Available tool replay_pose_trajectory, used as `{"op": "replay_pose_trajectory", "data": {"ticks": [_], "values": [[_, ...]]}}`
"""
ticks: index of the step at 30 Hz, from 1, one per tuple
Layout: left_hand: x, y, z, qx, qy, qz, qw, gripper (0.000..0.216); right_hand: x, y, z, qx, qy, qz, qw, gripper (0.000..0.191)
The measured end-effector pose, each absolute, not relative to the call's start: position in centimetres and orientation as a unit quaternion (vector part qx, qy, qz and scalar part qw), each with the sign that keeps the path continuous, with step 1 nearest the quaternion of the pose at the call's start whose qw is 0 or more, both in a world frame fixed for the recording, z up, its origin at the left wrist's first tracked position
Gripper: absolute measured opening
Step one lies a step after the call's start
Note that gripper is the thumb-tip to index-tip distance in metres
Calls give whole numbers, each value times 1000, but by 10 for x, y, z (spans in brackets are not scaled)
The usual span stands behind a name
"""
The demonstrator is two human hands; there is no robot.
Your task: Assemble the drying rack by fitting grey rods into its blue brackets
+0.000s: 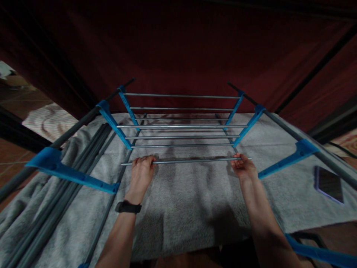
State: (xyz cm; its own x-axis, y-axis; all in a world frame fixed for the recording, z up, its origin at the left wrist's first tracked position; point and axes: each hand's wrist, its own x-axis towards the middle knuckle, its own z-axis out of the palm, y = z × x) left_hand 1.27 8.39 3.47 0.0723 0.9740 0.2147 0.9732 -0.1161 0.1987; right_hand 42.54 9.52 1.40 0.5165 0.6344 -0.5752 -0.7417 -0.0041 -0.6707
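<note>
A thin metal rod [192, 160] lies level across the middle of the view. My left hand [142, 167] is closed around it near its left end, and my right hand [243, 165] grips it near the right end. Around the hands stands a rack frame of grey tubes and blue plastic brackets. The left bracket [75, 175] and the right bracket [287, 160] sit just outside my hands, apart from the rod. Farther back, several metal rods [181, 127] span between pairs of blue brackets.
A grey fleece blanket [184, 208] covers the surface beneath. Several loose grey tubes [64, 190] lie at the left. A phone [329, 185] rests on the blanket at the right. Dark red fabric [178, 48] hangs behind the rack. Another blue bracket [320, 253] shows at lower right.
</note>
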Motion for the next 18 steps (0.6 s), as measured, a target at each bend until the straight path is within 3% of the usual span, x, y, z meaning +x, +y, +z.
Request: {"op": "replay_pose_trajectory", "data": {"ticks": [18], "values": [[31,82,37,780,590,201,51,12,412,92,21,-518,53,503,690,23]]}}
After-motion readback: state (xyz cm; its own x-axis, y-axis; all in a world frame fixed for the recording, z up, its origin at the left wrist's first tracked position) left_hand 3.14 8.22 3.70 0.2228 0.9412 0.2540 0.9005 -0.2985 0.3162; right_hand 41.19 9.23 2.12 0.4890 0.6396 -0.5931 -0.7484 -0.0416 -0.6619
